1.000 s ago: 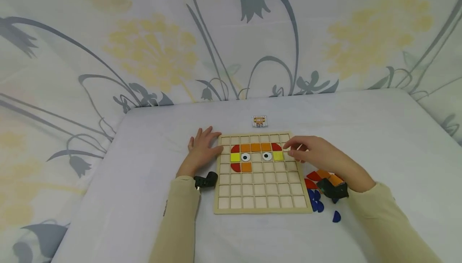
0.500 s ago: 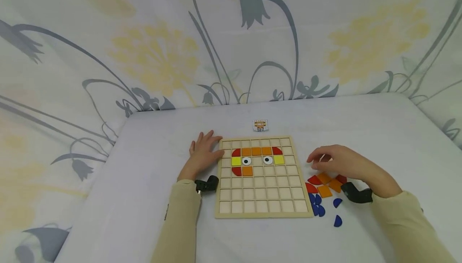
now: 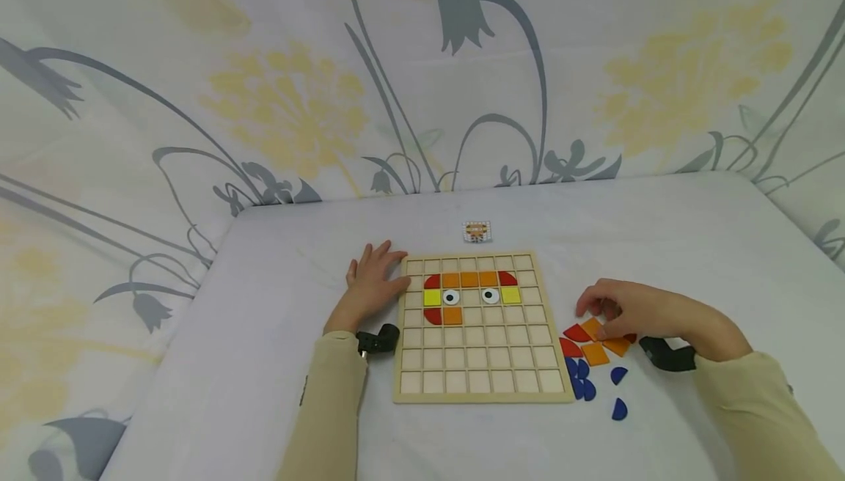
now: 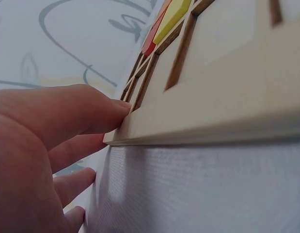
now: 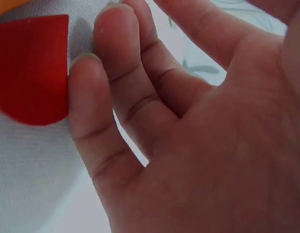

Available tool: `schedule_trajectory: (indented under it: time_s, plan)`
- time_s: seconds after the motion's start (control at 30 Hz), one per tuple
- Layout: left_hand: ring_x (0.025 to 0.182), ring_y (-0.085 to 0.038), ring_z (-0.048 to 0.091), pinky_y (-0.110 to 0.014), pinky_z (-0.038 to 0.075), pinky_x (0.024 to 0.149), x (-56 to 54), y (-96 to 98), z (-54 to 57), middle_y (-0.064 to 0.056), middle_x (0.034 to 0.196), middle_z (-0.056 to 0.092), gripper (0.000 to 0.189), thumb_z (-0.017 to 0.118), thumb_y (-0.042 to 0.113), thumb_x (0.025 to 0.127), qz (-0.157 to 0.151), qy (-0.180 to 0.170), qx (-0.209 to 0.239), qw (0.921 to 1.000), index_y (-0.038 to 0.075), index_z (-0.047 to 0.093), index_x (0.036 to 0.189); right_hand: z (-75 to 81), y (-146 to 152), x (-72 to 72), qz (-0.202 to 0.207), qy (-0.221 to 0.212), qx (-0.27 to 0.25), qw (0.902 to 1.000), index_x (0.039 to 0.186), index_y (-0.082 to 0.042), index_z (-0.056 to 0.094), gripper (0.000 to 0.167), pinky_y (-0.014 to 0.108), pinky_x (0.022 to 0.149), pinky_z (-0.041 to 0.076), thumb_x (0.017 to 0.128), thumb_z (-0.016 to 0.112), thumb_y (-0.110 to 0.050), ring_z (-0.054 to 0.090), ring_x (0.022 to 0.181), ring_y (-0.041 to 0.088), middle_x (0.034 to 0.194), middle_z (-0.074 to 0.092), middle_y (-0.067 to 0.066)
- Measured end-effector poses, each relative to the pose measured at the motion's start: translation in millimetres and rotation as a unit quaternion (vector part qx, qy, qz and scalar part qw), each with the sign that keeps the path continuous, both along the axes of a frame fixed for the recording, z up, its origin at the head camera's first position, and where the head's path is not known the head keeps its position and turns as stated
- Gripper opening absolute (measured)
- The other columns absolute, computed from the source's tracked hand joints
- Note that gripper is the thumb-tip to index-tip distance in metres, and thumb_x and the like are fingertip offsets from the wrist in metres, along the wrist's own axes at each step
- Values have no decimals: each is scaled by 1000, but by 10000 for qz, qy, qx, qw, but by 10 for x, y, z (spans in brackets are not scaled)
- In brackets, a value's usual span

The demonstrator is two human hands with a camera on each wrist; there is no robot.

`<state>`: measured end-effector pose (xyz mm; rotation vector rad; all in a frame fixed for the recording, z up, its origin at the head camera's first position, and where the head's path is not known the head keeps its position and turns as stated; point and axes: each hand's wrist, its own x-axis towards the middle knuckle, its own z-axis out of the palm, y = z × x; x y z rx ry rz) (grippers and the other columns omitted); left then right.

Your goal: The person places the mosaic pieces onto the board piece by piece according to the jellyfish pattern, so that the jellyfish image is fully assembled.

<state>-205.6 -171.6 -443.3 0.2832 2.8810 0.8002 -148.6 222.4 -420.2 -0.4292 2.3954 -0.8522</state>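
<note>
My left hand (image 3: 370,287) lies spread at the left edge of a square wooden grid board (image 3: 432,398), thumb on the rim. In the left wrist view that thumb (image 4: 77,114) touches the frame, the other fingers below it. On the board sit red quarter-round pieces (image 3: 432,316), orange squares (image 3: 469,279), yellow squares (image 3: 511,295) and two eye discs (image 3: 490,295). My right hand (image 3: 650,312) is over the loose pieces on the right, its fingers loosely bent and its thumb on or near an orange tile. In the right wrist view a red piece (image 5: 33,70) is beside one fingertip.
Blue rounded pieces (image 3: 619,409) lie along the board's lower right side, below loose orange tiles (image 3: 595,354) and red pieces (image 3: 571,347). A small pattern card (image 3: 477,232) lies behind the board. The white table (image 3: 297,246) ends at a flowered cloth backdrop (image 3: 409,85).
My right hand has moved from the board's upper right side out to the right, then down onto the loose pieces. My left hand stays on the board's edge.
</note>
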Motion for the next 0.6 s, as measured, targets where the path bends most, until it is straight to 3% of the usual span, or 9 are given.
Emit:
schedule_trajectory:
  time_s: [0.37,0.6]
  plan:
    - [135,-29,0,-52,-2,101,-5,-10,-1,-6,147,18,47,53,33,85,-31,27,14,10000,19,46,130,32,-68,20,1,341,352,9988,98,-19,59,28,27,60,45,73,72,-23,44,82,19,88,47,2]
    - [134,-30,1,-53,-2,101,-6,-16,-17,-7,147,19,47,52,33,85,-60,53,49,10000,18,46,130,16,-69,-4,-374,374,432,9977,98,-15,59,24,30,56,45,77,68,-23,47,71,17,85,47,4]
